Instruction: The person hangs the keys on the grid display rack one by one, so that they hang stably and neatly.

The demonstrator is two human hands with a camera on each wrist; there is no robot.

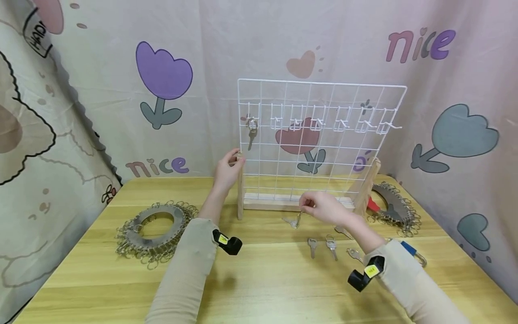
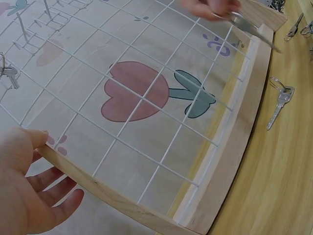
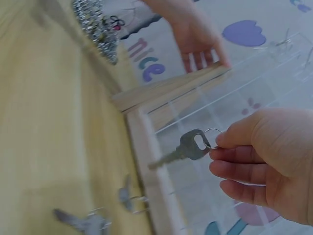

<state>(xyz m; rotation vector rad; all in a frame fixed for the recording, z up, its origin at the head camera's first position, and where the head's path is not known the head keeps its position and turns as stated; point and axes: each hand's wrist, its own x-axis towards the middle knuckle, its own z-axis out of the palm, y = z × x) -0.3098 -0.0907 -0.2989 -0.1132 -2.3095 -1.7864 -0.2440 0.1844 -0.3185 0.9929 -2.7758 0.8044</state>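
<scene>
My right hand (image 1: 321, 207) pinches a key ring between thumb and fingertips, in front of the rack's lower bar. A silver key (image 3: 188, 147) hangs from that ring. With my left hand (image 1: 228, 170) I hold the top of the left wooden post (image 2: 112, 196) of the white wire grid rack (image 1: 309, 83), thumb on the near side and fingers behind. Another key (image 1: 252, 135) hangs from the rack's leftmost hook. The other hooks (image 1: 317, 124) along that row carry nothing. On the table below my right hand lies a key with a ring (image 1: 290, 222).
Several more keys (image 1: 331, 246) lie on the wooden table (image 1: 259, 279) near my right forearm. A round metal plate (image 1: 139, 240) fringed with small rings lies at left, and a similar plate (image 1: 394, 202) behind the right post. A blue-and-metal item (image 1: 410, 249) lies by my right sleeve.
</scene>
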